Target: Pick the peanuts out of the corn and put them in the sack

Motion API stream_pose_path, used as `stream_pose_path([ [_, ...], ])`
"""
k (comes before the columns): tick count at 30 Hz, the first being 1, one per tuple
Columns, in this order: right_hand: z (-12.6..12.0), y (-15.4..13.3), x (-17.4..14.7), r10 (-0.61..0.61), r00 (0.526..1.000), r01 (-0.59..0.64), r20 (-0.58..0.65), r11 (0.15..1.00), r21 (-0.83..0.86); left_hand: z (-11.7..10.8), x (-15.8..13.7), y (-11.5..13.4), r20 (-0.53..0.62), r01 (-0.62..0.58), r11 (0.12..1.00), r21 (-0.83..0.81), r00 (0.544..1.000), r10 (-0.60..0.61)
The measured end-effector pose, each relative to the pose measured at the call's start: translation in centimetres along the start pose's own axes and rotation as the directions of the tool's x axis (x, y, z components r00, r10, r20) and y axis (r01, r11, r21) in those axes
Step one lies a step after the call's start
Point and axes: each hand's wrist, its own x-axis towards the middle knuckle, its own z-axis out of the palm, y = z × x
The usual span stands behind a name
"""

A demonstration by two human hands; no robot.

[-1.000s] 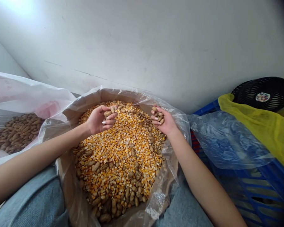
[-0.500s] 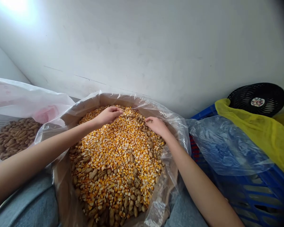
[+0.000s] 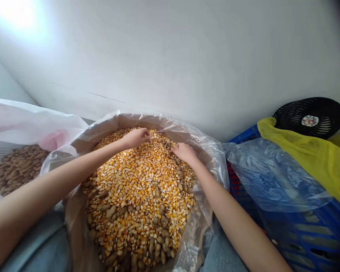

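Note:
Yellow corn kernels (image 3: 141, 177) fill a wide box lined with a clear plastic bag (image 3: 215, 147). Unshelled peanuts (image 3: 160, 241) lie among the kernels, thickest along the right side and near edge. At the far part of the heap, my left hand (image 3: 136, 138) has its fingers curled together over the kernels; what they hold, if anything, is hidden. My right hand (image 3: 184, 152) is at the far right, fingertips pinched down at the peanuts there. Its fingers hide whatever is between them.
On the left, a whitish plastic bag (image 3: 31, 117) holds more peanuts (image 3: 19, 166). To the right stands a blue plastic crate (image 3: 308, 230) with a clear plastic sheet (image 3: 274, 173), a yellow mesh cloth (image 3: 308, 151) and a black fan grille (image 3: 308, 117). A pale wall (image 3: 170, 56) rises behind.
My left hand has shifted slightly to the right across the kernels. My right hand has moved a little lower and left, its fingertips now down against the peanuts.

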Motion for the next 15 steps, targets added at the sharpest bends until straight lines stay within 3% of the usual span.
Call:
stream_pose_path([
  [2, -0.2, 0.0, 0.0, -0.007, 1.0, 0.004, 0.012, 0.983, 0.184, -0.9, -1.0, -0.6, 0.03, 0.08, 0.948, -0.309, 0.997, -0.075],
  [4, -0.5, -0.3, -0.3, -0.027, 0.997, -0.011, 0.078, 0.892, 0.452, -1.4, -2.3, -0.9, 0.128, 0.158, 0.778, -0.608, 0.987, -0.1],
  [6, -0.9, -0.6, -0.7, -0.092, 0.984, -0.051, 0.153, 0.68, 0.731, -2.0, -4.3, -1.3, 0.186, 0.189, 0.56, -0.807, 0.981, -0.064],
  [8, -1.2, -0.8, -1.2, -0.181, 0.967, -0.086, 0.179, 0.432, 0.898, -3.1, -7.3, -2.1, 0.152, 0.167, 0.438, -0.883, 0.986, -0.069],
  [9, -1.3, -0.9, -1.4, -0.217, 0.959, -0.095, 0.179, 0.349, 0.932, -4.0, -9.0, -2.7, 0.12, 0.153, 0.448, -0.881, 0.988, -0.102],
  [11, -1.4, -1.1, -1.6, -0.22, 0.962, -0.097, 0.163, 0.286, 0.953, -6.4, -12.9, -4.7, 0.015, 0.139, 0.603, -0.785, 0.978, -0.206],
  [13, -1.4, -1.7, -1.7, -0.136, 0.981, -0.078, 0.135, 0.36, 0.93, -9.7, -17.0, -7.5, -0.101, 0.194, 0.816, -0.545, 0.951, -0.293],
  [15, -1.7, -3.5, -1.9, -0.091, 0.989, -0.06, 0.115, 0.459, 0.886, -13.2, -20.7, -10.5, -0.141, 0.313, 0.912, -0.265, 0.923, -0.358],
])
